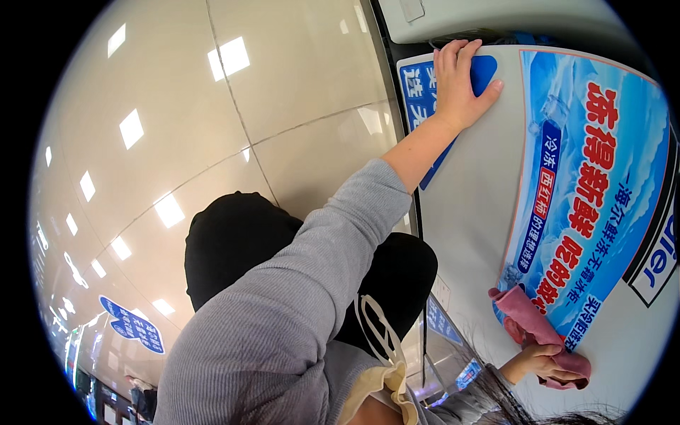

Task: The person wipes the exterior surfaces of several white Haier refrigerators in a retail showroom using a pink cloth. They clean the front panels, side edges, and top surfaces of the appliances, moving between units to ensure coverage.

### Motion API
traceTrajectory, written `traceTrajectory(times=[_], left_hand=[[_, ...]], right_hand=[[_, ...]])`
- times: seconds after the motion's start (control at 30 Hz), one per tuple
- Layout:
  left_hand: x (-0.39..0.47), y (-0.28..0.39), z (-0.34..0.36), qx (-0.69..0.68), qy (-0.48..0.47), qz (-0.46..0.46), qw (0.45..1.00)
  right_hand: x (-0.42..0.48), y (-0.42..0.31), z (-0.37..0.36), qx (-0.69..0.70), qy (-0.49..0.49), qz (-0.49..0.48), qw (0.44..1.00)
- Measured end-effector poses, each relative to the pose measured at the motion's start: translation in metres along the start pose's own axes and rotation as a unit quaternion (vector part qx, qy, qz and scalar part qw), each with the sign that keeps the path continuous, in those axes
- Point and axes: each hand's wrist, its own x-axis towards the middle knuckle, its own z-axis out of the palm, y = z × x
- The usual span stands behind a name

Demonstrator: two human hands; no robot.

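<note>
My left hand (461,85) lies palm down on the white panel of a Haier freezer (462,223), fingers spread and the tips at the panel's edge. Partly under that hand is a blue sticker (484,73) with white writing. My right hand (544,364) grips a folded pink cloth (531,313), which touches the panel at the lower end of a large poster. That blue poster (563,175) bears red and white lettering over an icy-water picture. The cloth covers part of its lettering.
Another white appliance (489,18) stands past the panel's far edge, across a dark gap holding something blue. Glossy beige floor tiles (297,64) reflect ceiling lights at left. A blue floor sticker (133,325) bears writing. My bent knees (398,281) are close to the freezer.
</note>
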Motion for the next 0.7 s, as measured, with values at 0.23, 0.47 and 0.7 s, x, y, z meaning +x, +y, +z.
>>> traceTrajectory(times=[0.23,0.47,0.7], left_hand=[[-0.002,-0.002,0.007,-0.008,0.008,0.0,1.0],[-0.006,0.001,0.01,-0.004,0.024,-0.005,1.0],[-0.039,0.005,-0.017,-0.29,0.006,-0.608,0.739]], right_hand=[[0.004,-0.001,-0.004,0.002,-0.008,-0.006,1.0],[0.001,0.006,-0.005,-0.006,-0.009,-0.011,1.0],[-0.004,0.006,0.0,0.079,-0.004,0.042,0.996]])
